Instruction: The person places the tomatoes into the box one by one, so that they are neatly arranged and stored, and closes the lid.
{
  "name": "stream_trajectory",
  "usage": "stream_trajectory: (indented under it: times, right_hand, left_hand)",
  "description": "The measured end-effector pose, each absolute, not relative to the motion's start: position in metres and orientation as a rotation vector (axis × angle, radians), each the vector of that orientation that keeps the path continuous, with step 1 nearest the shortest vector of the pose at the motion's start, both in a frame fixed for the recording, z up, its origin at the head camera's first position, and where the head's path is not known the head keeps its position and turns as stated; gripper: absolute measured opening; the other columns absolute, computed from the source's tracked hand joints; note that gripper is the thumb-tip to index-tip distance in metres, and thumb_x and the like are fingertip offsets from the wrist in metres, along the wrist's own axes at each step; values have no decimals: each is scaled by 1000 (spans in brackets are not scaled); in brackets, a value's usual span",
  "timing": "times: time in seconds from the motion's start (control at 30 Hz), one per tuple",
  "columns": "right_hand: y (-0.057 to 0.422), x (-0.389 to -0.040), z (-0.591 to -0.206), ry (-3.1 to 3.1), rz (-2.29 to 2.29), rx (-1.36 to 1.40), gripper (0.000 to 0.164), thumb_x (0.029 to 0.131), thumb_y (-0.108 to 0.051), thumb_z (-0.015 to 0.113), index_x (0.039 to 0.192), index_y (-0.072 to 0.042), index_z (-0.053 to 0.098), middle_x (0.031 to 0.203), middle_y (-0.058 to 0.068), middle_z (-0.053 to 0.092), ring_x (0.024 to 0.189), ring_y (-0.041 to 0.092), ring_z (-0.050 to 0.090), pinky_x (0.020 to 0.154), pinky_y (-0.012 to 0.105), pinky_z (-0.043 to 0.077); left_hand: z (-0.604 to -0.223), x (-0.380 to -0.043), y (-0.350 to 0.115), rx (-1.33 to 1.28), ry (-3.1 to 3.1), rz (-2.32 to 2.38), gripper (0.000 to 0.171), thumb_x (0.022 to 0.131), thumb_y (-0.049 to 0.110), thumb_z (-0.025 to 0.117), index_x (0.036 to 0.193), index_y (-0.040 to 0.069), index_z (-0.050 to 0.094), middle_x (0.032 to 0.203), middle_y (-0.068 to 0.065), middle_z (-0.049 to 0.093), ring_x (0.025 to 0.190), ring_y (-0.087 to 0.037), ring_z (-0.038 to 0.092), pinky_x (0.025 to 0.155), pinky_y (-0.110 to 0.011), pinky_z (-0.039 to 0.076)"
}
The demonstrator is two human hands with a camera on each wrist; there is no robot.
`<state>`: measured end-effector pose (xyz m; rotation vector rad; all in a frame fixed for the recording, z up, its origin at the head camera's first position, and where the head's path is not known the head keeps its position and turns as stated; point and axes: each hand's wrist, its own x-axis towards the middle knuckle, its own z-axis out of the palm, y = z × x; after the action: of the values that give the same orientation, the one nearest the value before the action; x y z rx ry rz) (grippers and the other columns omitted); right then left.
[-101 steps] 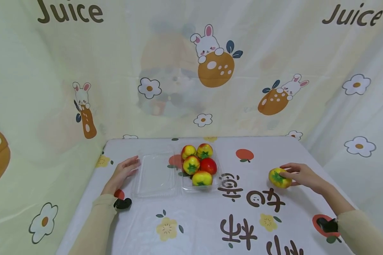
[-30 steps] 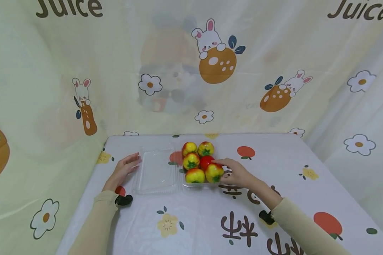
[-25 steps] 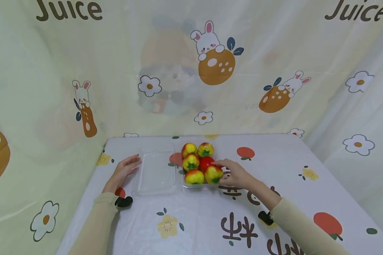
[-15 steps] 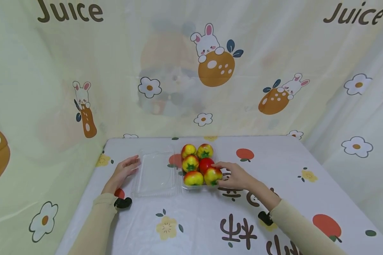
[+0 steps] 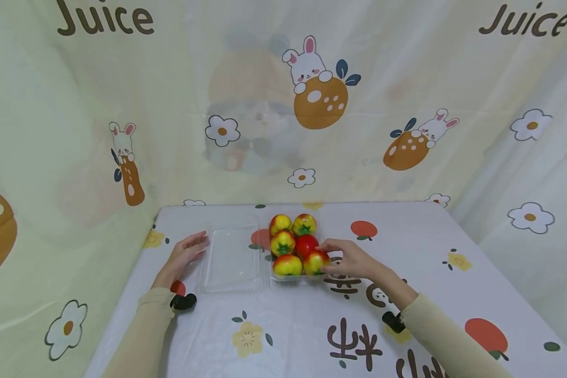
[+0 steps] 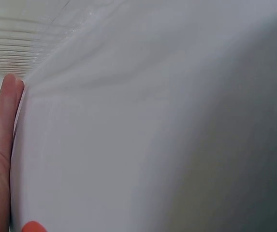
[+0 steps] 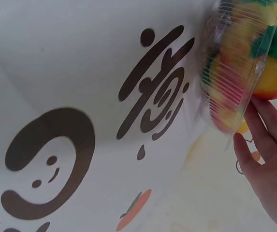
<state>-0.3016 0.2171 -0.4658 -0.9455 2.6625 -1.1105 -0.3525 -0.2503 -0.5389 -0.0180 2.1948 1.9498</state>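
A clear plastic clamshell box lies unfolded on the table, with its lid [image 5: 231, 260] on the left and its tray [image 5: 283, 279] on the right. Several yellow-red persimmons [image 5: 283, 243] with green calyxes fill the tray, among them a plain red fruit [image 5: 306, 245]. At the tray's front right corner my right hand [image 5: 349, 259] grips a persimmon [image 5: 314, 263] between fingers and thumb; the right wrist view shows that persimmon [image 7: 269, 83] at the tray's ribbed wall. My left hand [image 5: 183, 257] has its fingers extended at the lid's left edge, and its fingertips [image 6: 8, 79] seem to touch the plastic.
A white printed cloth [image 5: 283, 336] covers the table. Patterned curtains [image 5: 260, 157] rise behind it and at both sides. Dark wrist cameras [image 5: 183, 301] sit by the sleeves.
My right hand has brought the persimmon from the table's right side to the tray's front right corner and lowered it there. The front persimmon has shifted left. My left hand has stayed put.
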Motion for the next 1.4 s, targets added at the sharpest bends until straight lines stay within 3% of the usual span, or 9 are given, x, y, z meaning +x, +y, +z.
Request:
stream_trajectory:
  times: [0.2, 0.5, 0.67, 0.8, 0.93, 1.23, 1.4]
  right_hand:
    - [219, -302, -466, 2686, -1041, -958, 33, 85, -23, 77, 114, -16, 63, 119, 6, 68, 115, 32, 61, 96, 59, 48]
    - [215, -301, -465, 2721, -947, -910, 36, 82, -23, 79, 112, -17, 61, 118, 7, 69, 114, 30, 61, 96, 56, 49]
    - [218, -303, -465, 2711, -1000, -880, 46, 85, -32, 76, 124, -14, 61, 125, 7, 65, 120, 34, 55, 101, 61, 42]
    - [220, -307, -454, 2745, -1039, -872, 56, 87, -39, 74, 133, -11, 58, 131, 9, 62, 123, 34, 54, 102, 58, 42]
    - [220, -312, -441, 2787, -1089, -797, 53, 89, -38, 72, 133, -11, 58, 134, 9, 60, 124, 32, 54, 103, 54, 44]
    - [225, -317, -448, 2743, -1191, -691, 51, 98, -33, 61, 139, -4, 51, 142, 19, 51, 128, 40, 50, 105, 58, 41]
    - [226, -318, -457, 2743, -1308, -607, 46, 102, -27, 55, 139, 0, 51, 140, 22, 52, 122, 43, 56, 99, 55, 48]
  left_hand:
    - [-541, -354, -250, -20, 2198, 1951, 57, 101, 21, 57, 152, 7, 36, 156, -15, 35, 140, -29, 37, 108, -34, 41]
    - [-542, -352, -249, -20, 2181, 1965, 56, 102, 20, 56, 152, 5, 35, 156, -16, 35, 141, -30, 36, 111, -41, 37]
    - [-543, -348, -250, -4, 2177, 1943, 56, 102, 19, 55, 153, 6, 34, 156, -17, 34, 141, -31, 35, 113, -43, 35]
    - [-541, -349, -251, 1, 2189, 1927, 56, 103, 20, 54, 154, 8, 33, 156, -16, 35, 140, -30, 36, 111, -41, 37]
    - [-537, -353, -251, -11, 2191, 1937, 56, 102, 22, 54, 153, 9, 34, 156, -15, 36, 139, -29, 38, 111, -41, 37]
    - [-535, -355, -253, -29, 2173, 1909, 56, 103, 21, 53, 154, 10, 33, 157, -15, 34, 141, -29, 36, 111, -40, 36]
    - [-534, -355, -251, -11, 2136, 1930, 54, 104, 17, 50, 154, 9, 32, 157, -17, 33, 142, -29, 35, 109, -34, 40]
